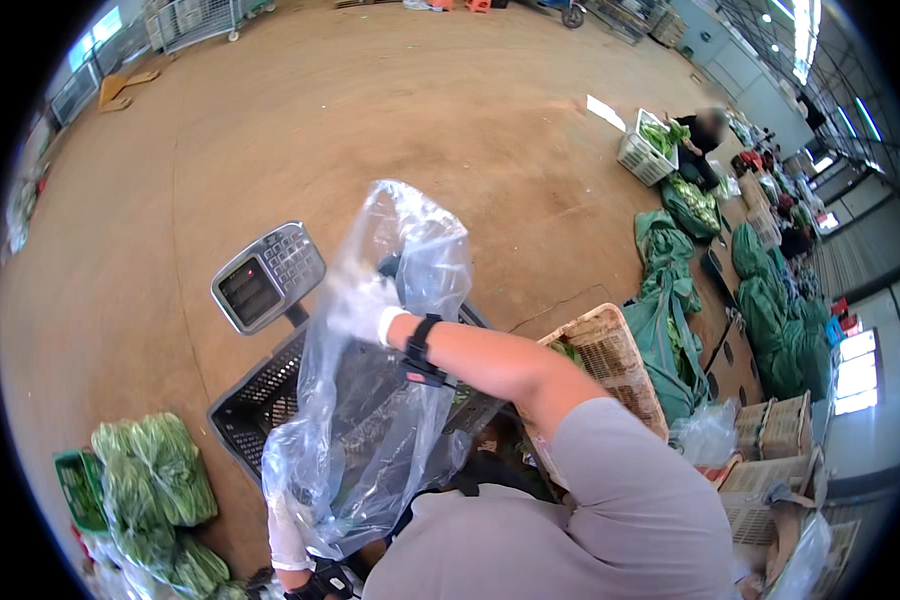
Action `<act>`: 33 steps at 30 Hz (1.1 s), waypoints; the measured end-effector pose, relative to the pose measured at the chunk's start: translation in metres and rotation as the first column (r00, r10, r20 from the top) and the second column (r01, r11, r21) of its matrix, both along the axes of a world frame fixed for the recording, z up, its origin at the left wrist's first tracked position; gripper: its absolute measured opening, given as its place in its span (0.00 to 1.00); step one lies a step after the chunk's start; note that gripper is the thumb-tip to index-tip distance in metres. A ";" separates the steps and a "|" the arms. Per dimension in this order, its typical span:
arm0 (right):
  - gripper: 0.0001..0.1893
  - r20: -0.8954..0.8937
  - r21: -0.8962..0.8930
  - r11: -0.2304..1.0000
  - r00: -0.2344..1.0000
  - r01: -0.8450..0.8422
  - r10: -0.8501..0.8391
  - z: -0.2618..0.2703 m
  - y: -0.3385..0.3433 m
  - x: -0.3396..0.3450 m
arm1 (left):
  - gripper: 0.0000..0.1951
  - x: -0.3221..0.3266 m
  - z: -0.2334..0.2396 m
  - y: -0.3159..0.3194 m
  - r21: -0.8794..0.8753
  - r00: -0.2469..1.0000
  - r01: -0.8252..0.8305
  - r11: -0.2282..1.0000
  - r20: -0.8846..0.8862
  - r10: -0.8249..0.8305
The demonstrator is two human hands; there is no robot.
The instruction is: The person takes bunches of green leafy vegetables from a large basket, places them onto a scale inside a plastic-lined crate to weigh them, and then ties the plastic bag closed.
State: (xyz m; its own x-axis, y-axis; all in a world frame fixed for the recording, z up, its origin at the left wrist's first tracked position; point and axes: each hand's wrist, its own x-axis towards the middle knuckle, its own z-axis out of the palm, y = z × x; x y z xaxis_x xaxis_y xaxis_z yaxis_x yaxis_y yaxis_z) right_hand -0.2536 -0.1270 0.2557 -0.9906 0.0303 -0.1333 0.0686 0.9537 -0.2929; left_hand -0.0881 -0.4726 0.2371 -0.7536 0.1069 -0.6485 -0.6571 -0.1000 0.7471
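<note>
A large clear plastic bag (427,240) is spread over the black plastic crate (259,397). My right hand (364,307), in a white glove and blurred, grips the bag's upper part beside the scale's display head (268,277). My left hand (286,529), gloved too, holds the bag's near end low at the left of my body; its fingers are partly hidden by the film. Through the film I see the crate's dark interior and a few green bits. Behind the bag, the scale's post is mostly covered.
Bagged leafy greens (154,480) are stacked at lower left beside a green crate (79,491). A dirty pale crate (607,360) stands at my right, near green sacks (667,330). Farther off, a person (697,146) sits by a white crate of greens (649,150).
</note>
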 end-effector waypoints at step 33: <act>0.29 0.200 -0.371 0.928 0.973 -0.030 0.112 -0.153 -0.126 0.019 | 0.12 -0.038 -0.012 0.025 0.559 0.949 -0.311 0.769 0.223 0.223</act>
State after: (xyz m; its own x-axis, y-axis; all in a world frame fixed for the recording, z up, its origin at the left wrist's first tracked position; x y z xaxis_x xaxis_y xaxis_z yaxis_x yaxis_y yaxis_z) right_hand -0.2342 -0.2526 0.1028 -0.9349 -0.1299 -0.3304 0.1047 0.7885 -0.6061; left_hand -0.1257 -0.4472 0.2249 -0.7182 0.3034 -0.6262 -0.6275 -0.6712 0.3946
